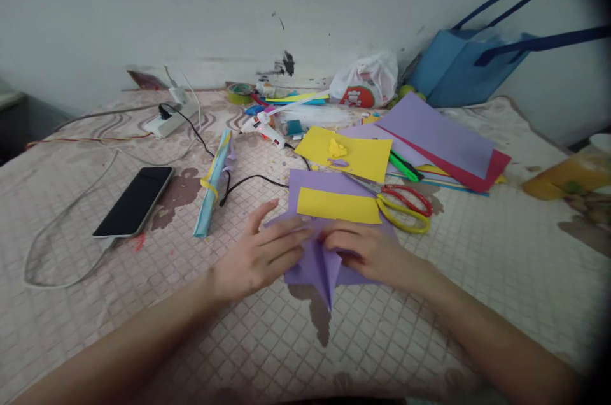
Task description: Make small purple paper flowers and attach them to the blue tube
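A folded piece of purple paper (325,274) lies in front of me, its pointed end toward me and a crease down its middle. My left hand (260,257) rests on its left side, fingers stretched flat and thumb raised apart. The curled fingers of my right hand (365,251) pinch its right side; their tips are partly hidden. Under both hands is a flat purple sheet (296,182). On that sheet lies a yellow paper strip (338,205), just beyond my fingers. Scissors (405,206) with red and yellow handles touch the strip's right end.
Left are a phone (136,202) on a cable and a light-blue paper roll (212,191). Behind are a power strip (172,121), a glue gun (267,130), yellow paper (367,155) and a green cutter (405,166). Stacked sheets (439,134) and a blue bag (468,67) stand right.
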A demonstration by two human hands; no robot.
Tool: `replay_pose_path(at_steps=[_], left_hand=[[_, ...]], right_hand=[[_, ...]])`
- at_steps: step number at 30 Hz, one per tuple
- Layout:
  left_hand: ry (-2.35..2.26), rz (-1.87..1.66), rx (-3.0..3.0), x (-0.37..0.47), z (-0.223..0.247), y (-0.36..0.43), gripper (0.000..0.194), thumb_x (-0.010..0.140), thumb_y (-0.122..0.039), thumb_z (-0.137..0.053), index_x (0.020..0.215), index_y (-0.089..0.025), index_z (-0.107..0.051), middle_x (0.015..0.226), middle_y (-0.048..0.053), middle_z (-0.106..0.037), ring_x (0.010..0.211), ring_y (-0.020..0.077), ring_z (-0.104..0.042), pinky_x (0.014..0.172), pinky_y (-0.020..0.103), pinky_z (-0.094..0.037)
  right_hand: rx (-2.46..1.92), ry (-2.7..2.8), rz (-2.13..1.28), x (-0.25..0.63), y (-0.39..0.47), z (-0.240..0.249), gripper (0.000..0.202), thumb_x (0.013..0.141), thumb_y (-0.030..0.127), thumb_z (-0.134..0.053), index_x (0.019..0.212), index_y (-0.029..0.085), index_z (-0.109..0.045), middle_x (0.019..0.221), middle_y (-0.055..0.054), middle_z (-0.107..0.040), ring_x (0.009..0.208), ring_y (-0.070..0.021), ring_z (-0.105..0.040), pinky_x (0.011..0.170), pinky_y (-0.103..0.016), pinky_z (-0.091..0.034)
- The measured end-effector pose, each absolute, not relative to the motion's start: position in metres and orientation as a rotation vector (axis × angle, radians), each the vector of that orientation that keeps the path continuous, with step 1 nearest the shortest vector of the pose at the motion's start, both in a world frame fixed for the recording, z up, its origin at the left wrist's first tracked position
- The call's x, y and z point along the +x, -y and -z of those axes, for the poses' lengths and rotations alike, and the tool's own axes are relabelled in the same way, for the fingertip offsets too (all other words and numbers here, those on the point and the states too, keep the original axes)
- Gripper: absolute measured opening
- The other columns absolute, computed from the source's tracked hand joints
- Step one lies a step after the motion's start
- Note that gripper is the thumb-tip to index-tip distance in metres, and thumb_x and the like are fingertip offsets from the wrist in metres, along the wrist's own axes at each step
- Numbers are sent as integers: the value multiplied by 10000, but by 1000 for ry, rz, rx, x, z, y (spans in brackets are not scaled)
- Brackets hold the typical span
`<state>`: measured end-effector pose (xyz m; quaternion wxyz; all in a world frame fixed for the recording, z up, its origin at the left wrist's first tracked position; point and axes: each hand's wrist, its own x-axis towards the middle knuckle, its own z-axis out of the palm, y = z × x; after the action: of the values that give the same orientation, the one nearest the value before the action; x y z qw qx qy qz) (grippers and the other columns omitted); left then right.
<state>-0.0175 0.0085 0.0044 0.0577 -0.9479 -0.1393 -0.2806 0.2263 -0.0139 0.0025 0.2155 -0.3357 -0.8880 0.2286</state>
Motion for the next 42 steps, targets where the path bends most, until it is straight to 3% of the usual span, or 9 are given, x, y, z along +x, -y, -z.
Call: replay_pose_path(at_steps=[5,9,14,20,27,34,42], left_hand=[[393,640,-2922,-16,0,-1,183,899,-79,-417,894,-101,-599,1195,133,-616,1057,179,-596,998,394,-439],[373,629,-2912,-15,7,0,189,885,-60,-422,839,-89,-603,1111,145,-650,986,192,-625,912,348,-508],[384,536,-2952,-15,11,2,197,894,-72,-408,907,-73,-605,1113,163,-641,957,204,-630,829,347,-541],[356,455,-3044,-9,12,5,323,915,-103,-382,1213,-101,-507,1210,134,-599,1074,231,-567,848,383,-502],[598,483,-3130,1,15,16,262,903,-150,-438,1137,-119,-551,1127,109,-629,1054,220,-559,866,391,-473],[1101,600,-3224,13,13,24,164,849,-229,-544,992,-156,-578,974,75,-601,889,217,-534,785,397,-465],[964,583,-3189,10,14,21,148,904,-226,-466,938,-166,-597,924,53,-603,870,192,-528,767,359,-448]], right_hand=[[-867,2654,-373,222,20,0,141,836,122,-530,921,202,-611,1074,-68,-556,979,-169,-538,844,-317,-482],[-709,2728,-174,230,20,9,189,887,126,-461,835,186,-633,977,-62,-615,923,-169,-552,821,-337,-492],[-648,2723,-108,250,20,21,222,916,115,-423,984,146,-632,1100,-68,-650,1122,-212,-510,926,-404,-467],[-718,2684,-92,257,26,26,272,921,99,-403,1105,126,-600,1139,-90,-647,1166,-212,-499,941,-421,-478],[-786,2556,-66,261,28,34,230,892,108,-469,1058,157,-619,1035,-85,-668,1023,-204,-564,834,-393,-523],[-925,2415,-377,262,24,34,145,876,176,-535,1008,175,-593,999,-72,-659,948,-179,-582,863,-390,-502],[-975,2349,-578,262,16,30,141,850,177,-575,984,192,-615,1023,-66,-627,951,-168,-564,817,-343,-495]])
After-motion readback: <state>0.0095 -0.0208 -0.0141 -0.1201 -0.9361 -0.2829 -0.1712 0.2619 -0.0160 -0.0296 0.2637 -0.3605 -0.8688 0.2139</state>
